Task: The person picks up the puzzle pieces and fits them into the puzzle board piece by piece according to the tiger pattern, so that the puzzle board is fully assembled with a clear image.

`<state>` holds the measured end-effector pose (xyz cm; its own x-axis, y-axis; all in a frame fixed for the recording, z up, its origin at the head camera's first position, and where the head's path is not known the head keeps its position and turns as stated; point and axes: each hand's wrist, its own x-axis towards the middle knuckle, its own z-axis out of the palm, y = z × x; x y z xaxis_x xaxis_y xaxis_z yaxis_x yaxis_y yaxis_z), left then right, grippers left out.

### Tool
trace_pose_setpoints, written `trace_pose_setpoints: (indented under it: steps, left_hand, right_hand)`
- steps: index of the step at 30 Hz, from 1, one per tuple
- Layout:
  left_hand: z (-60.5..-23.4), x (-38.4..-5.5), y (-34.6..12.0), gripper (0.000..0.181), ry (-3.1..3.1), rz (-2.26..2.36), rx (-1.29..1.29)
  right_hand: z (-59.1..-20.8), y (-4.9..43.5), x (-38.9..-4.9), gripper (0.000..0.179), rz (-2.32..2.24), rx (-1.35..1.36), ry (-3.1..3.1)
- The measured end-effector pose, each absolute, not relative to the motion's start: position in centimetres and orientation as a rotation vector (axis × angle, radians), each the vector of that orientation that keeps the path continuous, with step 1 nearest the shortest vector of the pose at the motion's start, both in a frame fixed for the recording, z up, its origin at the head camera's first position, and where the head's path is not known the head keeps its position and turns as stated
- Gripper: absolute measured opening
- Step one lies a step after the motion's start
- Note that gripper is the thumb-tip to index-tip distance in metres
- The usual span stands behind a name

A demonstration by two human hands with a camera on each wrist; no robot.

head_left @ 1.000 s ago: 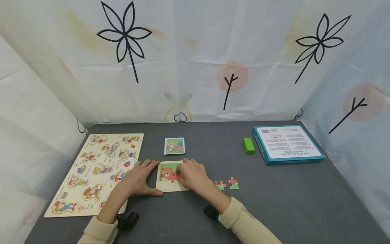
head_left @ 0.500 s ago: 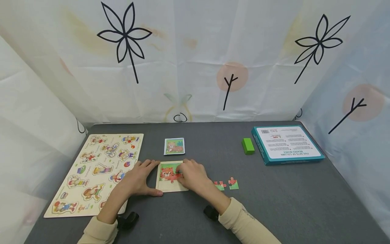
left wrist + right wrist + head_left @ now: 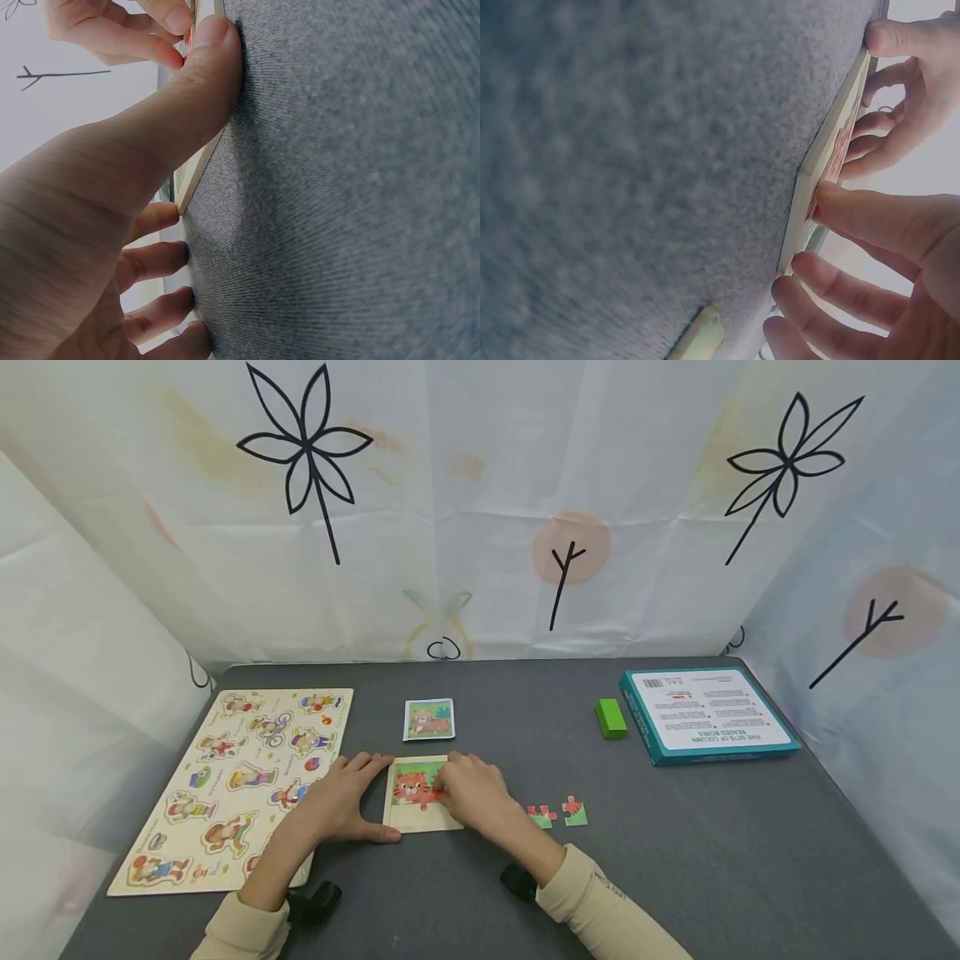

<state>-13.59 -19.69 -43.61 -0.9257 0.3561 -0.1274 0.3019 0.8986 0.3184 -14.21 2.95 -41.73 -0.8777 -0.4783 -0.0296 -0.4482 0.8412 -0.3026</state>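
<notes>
A small wooden jigsaw tray [image 3: 412,821] lies flat on the grey table, its upper part filled with a red tiger's face on green [image 3: 411,787]. Along its left side rests my left hand [image 3: 333,799], fingers spread, with the thumb on the near left corner and a fingertip at the far left corner. Over the tray's right side, my right hand [image 3: 474,793] pinches a jigsaw piece between thumb and forefinger; the fingers mostly hide that piece. Two loose jigsaw pieces, one [image 3: 542,816] partly behind the right wrist and another [image 3: 575,811], lie to the right.
Behind the tray is a square picture card [image 3: 429,720]. A large wooden peg puzzle board [image 3: 247,802] occupies the left, partly under the left forearm. At the right lie a green block [image 3: 611,719] and a flat teal box [image 3: 708,714]. Fabric walls [image 3: 480,593] enclose the table.
The right hand's fingertips shift very slightly on the tray's right side, uncovering a little more of the tiger picture. The left hand, the tray and the loose pieces stay in place.
</notes>
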Motion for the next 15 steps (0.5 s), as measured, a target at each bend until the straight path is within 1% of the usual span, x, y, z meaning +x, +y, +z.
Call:
trace_pose_setpoints:
  steps: [4, 15]
  left_hand:
    - [-43.6, -13.6, -19.7, 0.115, 2.876, 0.440, 0.501]
    - [-43.5, -13.6, -19.7, 0.115, 2.875, 0.439, 0.490]
  right_hand:
    - [-41.7, 3.0, -14.1, 0.011, -0.437, -0.745, 2.906]
    - [-41.0, 4.1, -14.0, 0.024, -0.440, -0.749, 2.909]
